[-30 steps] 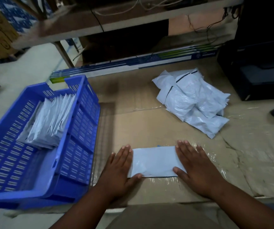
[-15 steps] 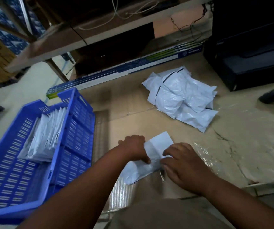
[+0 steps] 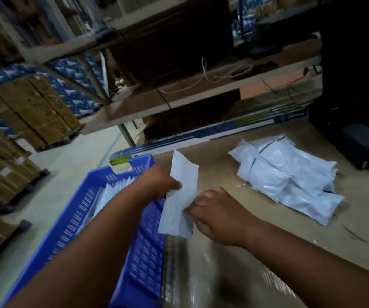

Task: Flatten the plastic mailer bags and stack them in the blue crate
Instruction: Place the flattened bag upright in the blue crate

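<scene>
While the flat mailer bag lay pressed on the surface a second ago, it is now up in the air, held on its edge between both hands. The left hand pinches its left side, with the thumb on the front. The right hand pinches the lower right edge, fingers curled in. The bag hangs just over the right wall of the blue crate, close to the bags already in there.

I think the flattening of this one is done, and the step now is putting it in the crate. It looks set to go in standing up, beside the stack of white bags that lean in a row inside. The head has also turned left and up, so more of the room shows.

A pile of puffy bags sits well apart on the right, not yet flattened. So there is a lot of the job left.

The surface is brown cardboard with shiny clear tape on it. A long blue and white box lies along its far edge. A dark machine sits at the far right. Above is a shelf with a white cord on it. To the left are brown boxes stacked on the floor.
</scene>
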A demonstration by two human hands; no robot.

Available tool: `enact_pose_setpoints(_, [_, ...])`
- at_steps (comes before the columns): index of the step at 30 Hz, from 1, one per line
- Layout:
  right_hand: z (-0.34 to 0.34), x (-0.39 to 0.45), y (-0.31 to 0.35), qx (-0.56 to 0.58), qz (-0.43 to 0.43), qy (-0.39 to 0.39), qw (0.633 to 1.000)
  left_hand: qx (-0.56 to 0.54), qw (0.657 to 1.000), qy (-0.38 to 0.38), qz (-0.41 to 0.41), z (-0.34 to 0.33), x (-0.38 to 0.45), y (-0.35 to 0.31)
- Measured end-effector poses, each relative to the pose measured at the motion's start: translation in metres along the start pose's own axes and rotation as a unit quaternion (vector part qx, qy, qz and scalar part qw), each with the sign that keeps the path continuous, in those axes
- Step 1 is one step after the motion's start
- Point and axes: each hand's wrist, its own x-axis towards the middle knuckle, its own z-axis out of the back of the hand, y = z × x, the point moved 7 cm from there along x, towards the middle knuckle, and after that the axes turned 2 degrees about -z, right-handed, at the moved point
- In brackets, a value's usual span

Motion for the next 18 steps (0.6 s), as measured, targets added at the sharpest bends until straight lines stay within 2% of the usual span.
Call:
enact_pose_setpoints(4, [0.007,0.066,0.027,-0.028,0.051,0.013,0.998,0.036,0.998,-0.043,-0.032,0.054,-0.003,0.021])
enact_pose_setpoints(10, [0.006,0.149,0.071,-0.052,0.08,0.011,0.995,-0.001,0.995,-0.102,-0.002,0.136,0.002,0.096])
enact_pose_setpoints(14, [-0.011,0.179,0.079,-0.053,0.052,0.037,0.997,-0.024,0.995,-0.093,0.031,0.154,0.021,0.143])
enact_pose_setpoints(18, [-0.045,0.194,0.062,-0.042,-0.021,0.091,0.995,-0.015,0.998,-0.044,0.049,0.13,0.046,0.176])
